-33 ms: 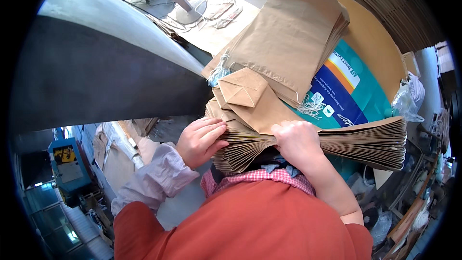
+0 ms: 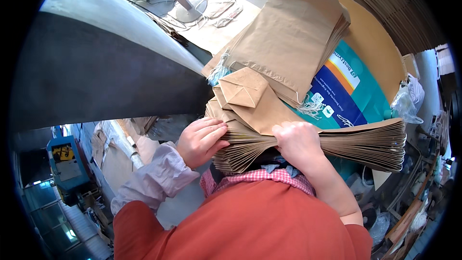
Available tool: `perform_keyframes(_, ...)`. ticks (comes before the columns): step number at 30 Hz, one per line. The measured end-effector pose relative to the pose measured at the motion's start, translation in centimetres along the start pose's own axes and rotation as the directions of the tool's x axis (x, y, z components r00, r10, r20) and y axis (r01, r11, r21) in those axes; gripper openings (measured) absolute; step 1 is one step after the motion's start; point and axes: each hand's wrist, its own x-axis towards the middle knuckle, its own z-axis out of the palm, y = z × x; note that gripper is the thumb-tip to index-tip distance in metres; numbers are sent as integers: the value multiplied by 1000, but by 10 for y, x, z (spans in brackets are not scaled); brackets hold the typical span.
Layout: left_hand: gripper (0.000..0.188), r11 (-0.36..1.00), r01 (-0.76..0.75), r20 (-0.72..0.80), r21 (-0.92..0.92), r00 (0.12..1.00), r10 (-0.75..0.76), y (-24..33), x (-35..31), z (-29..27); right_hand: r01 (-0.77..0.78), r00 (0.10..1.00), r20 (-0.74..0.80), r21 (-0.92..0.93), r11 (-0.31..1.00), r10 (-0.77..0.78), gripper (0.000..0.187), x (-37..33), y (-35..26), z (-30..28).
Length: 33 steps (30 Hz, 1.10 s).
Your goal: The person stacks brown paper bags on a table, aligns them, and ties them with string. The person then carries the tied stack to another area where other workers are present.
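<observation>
A thick stack of brown paper bags (image 2: 363,145) lies across the front of my body, pinched in at the middle and fanned out at both ends. My right hand (image 2: 297,140) is closed in a fist around its narrow middle. At the fanned left end, my left hand (image 2: 202,140) has its fingers on the upper edges and its thumb lower on the layers. The top bag's folded bottom (image 2: 244,87) points away from me, beyond my hands. What lies under the right fist is hidden.
Beyond is a pile of flat brown paper bags (image 2: 293,33) with white cord ends (image 2: 310,107). A teal and blue printed sheet (image 2: 346,84) lies beside it. A large dark curved machine part (image 2: 106,74) borders the left. Stacked brown sheets (image 2: 385,5) stand far right.
</observation>
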Motion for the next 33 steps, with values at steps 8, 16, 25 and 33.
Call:
perform_keyframes(8,28,638,441,67,-631,851,-521,-34,37,-51,27,999,-28,-26,999,-27,5,1,-2,-1)
perform_keyframes(16,52,800,559,780,-216,592,-203,-85,157,25,-11,1000,9,-8,1000,11,23,-4,-7,3)
perform_keyframes(25,44,-69,801,766,-595,538,-352,-154,46,63,-16,1000,-17,-9,1000,16,45,6,-1,-5)
perform_keyframes(33,80,244,356,106,-902,731,-674,-113,17,31,-83,996,8,-50,995,84,80,32,26,-21)
